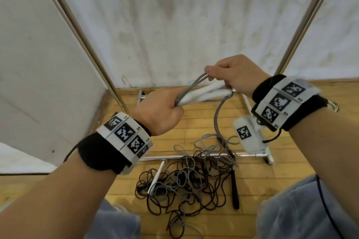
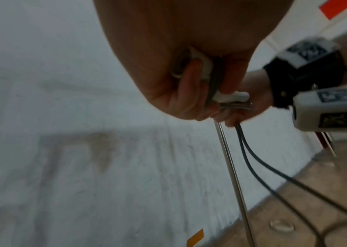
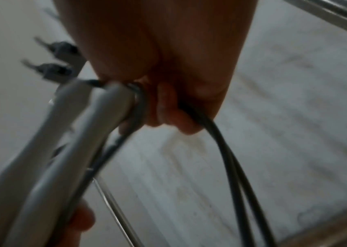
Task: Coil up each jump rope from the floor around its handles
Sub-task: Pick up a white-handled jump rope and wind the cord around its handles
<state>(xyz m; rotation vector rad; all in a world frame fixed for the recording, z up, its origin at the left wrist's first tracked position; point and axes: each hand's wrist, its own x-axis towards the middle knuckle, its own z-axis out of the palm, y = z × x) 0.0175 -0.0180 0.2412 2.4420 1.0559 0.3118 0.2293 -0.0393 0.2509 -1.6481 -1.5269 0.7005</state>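
The left hand grips two white handles together. The right hand pinches the grey rope by their other end.

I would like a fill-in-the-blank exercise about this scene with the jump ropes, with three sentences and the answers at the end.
1. The left hand holds two ______ handles together.
2. The right hand pinches the grey rope near the handles' far ends; its free length hangs down to the ______.
3. In the tangled pile of ropes lie one white handle and one ______ handle.

Missing words: white; floor; black
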